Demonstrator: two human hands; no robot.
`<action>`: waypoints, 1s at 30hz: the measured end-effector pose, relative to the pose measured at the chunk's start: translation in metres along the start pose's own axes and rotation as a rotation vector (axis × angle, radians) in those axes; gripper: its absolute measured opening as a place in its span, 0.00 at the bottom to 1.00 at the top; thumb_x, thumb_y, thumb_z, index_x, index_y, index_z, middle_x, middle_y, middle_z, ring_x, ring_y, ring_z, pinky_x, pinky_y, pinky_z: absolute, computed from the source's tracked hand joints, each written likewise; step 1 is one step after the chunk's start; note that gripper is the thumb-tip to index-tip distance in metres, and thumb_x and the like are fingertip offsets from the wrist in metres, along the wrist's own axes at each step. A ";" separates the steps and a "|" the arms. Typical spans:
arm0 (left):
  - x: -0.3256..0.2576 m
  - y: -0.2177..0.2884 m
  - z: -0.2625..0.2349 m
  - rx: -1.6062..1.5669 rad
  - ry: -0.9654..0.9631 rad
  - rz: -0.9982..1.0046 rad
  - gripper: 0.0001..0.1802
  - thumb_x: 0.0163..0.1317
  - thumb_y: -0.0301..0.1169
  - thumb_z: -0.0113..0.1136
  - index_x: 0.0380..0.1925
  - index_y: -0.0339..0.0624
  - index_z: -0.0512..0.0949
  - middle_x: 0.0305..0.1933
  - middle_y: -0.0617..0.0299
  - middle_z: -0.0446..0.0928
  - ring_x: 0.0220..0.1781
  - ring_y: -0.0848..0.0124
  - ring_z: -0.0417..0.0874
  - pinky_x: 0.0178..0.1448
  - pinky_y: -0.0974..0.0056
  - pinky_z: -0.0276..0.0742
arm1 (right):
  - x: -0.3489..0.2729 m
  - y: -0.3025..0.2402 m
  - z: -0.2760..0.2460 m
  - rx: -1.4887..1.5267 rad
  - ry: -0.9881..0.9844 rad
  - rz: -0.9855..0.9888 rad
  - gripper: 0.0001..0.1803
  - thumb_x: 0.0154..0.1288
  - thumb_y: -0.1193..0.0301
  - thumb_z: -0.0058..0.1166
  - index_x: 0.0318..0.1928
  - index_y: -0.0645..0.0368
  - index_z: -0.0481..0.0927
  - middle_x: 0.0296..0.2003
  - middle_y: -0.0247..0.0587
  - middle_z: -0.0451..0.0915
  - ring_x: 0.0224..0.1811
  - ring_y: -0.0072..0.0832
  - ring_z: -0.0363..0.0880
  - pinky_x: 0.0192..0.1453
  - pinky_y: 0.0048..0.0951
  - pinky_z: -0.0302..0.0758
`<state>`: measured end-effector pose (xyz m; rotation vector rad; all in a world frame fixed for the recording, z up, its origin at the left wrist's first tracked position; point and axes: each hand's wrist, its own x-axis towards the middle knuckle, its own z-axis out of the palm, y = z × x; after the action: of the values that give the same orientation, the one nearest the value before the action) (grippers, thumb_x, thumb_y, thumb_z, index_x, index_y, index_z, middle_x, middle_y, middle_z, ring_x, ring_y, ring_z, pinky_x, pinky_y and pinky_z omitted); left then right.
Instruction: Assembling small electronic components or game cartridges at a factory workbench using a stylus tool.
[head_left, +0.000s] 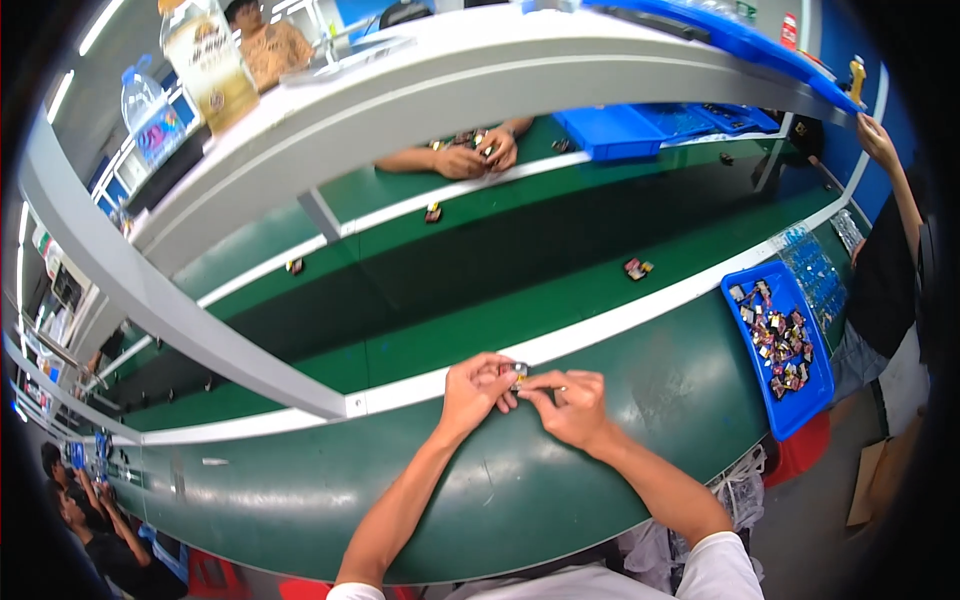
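Over the green work surface, my left hand (474, 392) is closed, gripping a small electronic part (519, 376) between thumb and fingers. The part looks dark with a yellow and pale patch; its finer details are too small to make out. From the other side my right hand (574, 408) meets it, thumb and forefinger pinched together at the part's lower edge. Both hands are close together, just in front of the white rail. Similar small parts fill a blue tray (779, 345) to the right.
Beyond the white rail (600, 325) runs a dark conveyor belt (480, 270) carrying scattered parts (638, 268). A grey frame post (220, 310) slants at left, under an overhead shelf with bottles (208, 65). Across the belt, another person's hands (475, 155) handle parts beside blue trays (610, 132).
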<state>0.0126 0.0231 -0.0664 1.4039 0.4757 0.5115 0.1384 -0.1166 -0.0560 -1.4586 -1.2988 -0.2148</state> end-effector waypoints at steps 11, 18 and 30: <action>0.007 0.005 0.006 0.096 0.140 -0.106 0.10 0.63 0.17 0.63 0.43 0.23 0.79 0.28 0.51 0.83 0.22 0.65 0.86 0.26 0.67 0.84 | 0.001 0.002 0.001 0.114 0.127 0.017 0.07 0.51 0.75 0.74 0.32 0.56 0.88 0.11 0.35 0.71 0.10 0.22 0.65 0.18 0.28 0.63; 0.054 0.020 -0.087 0.374 0.522 0.101 0.12 0.66 0.22 0.62 0.45 0.21 0.78 0.32 0.48 0.84 0.24 0.65 0.88 0.24 0.66 0.84 | 0.011 0.012 -0.008 0.083 0.203 0.132 0.05 0.57 0.72 0.71 0.33 0.54 0.86 0.24 0.33 0.86 0.13 0.25 0.73 0.21 0.27 0.71; 0.121 0.080 0.018 0.971 0.104 0.158 0.15 0.65 0.33 0.65 0.47 0.34 0.86 0.37 0.51 0.87 0.31 0.65 0.88 0.33 0.62 0.83 | -0.007 0.030 0.002 0.090 0.132 0.094 0.07 0.58 0.73 0.69 0.36 0.54 0.82 0.28 0.38 0.87 0.26 0.37 0.86 0.30 0.34 0.80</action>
<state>0.1154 0.0887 0.0140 2.3648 0.7517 0.4989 0.1579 -0.1123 -0.0796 -1.4019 -1.1173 -0.1848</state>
